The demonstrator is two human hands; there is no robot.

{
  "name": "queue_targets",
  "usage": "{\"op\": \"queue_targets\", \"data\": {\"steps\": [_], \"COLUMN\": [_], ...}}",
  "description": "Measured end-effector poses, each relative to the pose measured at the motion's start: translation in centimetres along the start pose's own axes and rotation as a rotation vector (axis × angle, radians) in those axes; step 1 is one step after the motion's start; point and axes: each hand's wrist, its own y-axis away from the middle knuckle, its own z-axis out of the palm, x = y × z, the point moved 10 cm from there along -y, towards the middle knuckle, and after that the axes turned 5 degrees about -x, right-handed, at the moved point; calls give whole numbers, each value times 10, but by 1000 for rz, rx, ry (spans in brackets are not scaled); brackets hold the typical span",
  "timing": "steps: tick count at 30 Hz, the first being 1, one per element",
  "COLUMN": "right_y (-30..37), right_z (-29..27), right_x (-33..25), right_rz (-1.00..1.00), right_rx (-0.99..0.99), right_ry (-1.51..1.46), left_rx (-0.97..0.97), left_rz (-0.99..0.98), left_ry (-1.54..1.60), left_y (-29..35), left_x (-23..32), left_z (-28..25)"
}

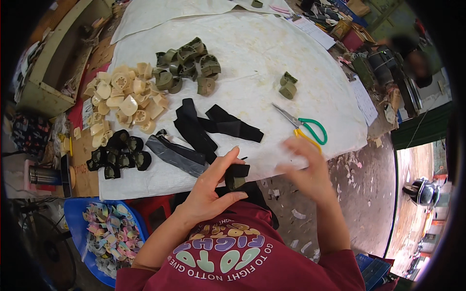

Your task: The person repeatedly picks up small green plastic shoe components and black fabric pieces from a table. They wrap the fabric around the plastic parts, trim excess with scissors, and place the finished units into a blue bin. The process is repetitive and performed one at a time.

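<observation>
My left hand [204, 196] is closed on a small olive-green plastic piece [237, 183] with black fabric round it, held at the table's near edge. My right hand [308, 177] is raised to the right of it, its fingers smeared by motion. Just beyond that hand lie scissors [293, 120] with one green and one yellow handle. Several black fabric strips [194, 128] and a grey-black strip [175, 154] are spread past my left hand. Olive plastic pieces [187, 63] are heaped further back, and two joined olive pieces [288, 87] sit apart at the right.
A pile of cream plastic pieces [128, 99] covers the table's left side, with black-covered pieces [119, 155] nearer me. Below the left edge stands a blue basin [75, 220] of colourful pieces. A flask [43, 175] is at far left. Paper sheets [313, 33] edge the cloth.
</observation>
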Motion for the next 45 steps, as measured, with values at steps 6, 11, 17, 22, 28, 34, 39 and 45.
{"op": "queue_targets", "data": {"steps": [6,11,17,22,28,34,39,45], "right_y": [0,-1,-9,-13,-15,-16,-22,-22], "right_z": [85,100,95,92,81,75,103,119], "right_x": [-37,-33,-43,-43,-54,-59,-51,-46], "right_rz": [75,198,175,202,-18,-77,70,-15], "right_rx": [-297,-318,-324,-262,-172,-149,-411,-376], "right_ry": [-540,-632,-448,-408,-420,-312,-741,-1077], "left_rx": [25,-5,91,214,244,183,109,159], "left_rz": [66,151,249,265,250,206,160,33], "left_ry": [-248,-390,-498,-411,-207,178,495,742], "left_y": [4,5,8,18,19,19,18,27], "left_x": [3,21,31,23,18,13,3,-15], "left_z": [-15,-17,-20,-30,-30,-36,-36,-38]}}
